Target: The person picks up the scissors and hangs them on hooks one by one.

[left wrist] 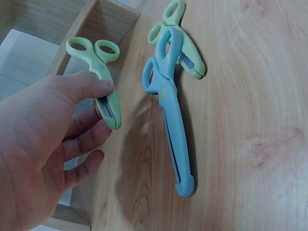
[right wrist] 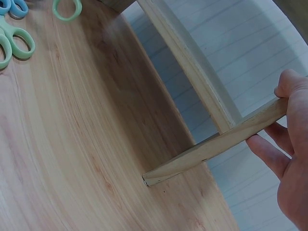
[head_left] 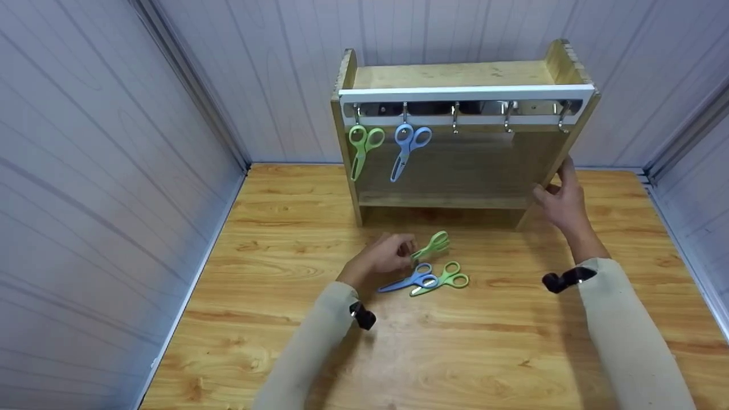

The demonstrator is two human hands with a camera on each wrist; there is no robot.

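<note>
My left hand (head_left: 387, 254) pinches a pair of green scissors (left wrist: 113, 107) by its covered blades, between thumb and fingers, handles pointing away. Just below it on the table lie blue scissors (head_left: 411, 280), partly overlapping a second green pair (head_left: 446, 279). My right hand (head_left: 566, 204) grips the right side panel (right wrist: 216, 147) of a small wooden rack, thumb on one face and fingers on the other. Across the rack's top front runs a white hook rail (head_left: 467, 90). Green scissors (head_left: 360, 149) hang from its leftmost hook, and blue scissors (head_left: 405, 149) from the one beside it.
Three bare metal hooks, the middle one (head_left: 454, 118) among them, line the rail's right part. The rack's lower shelf (head_left: 444, 200) sits behind my left hand. Pale panelled walls (head_left: 114, 142) enclose the wood-grain table (head_left: 455, 353) at the back and both sides.
</note>
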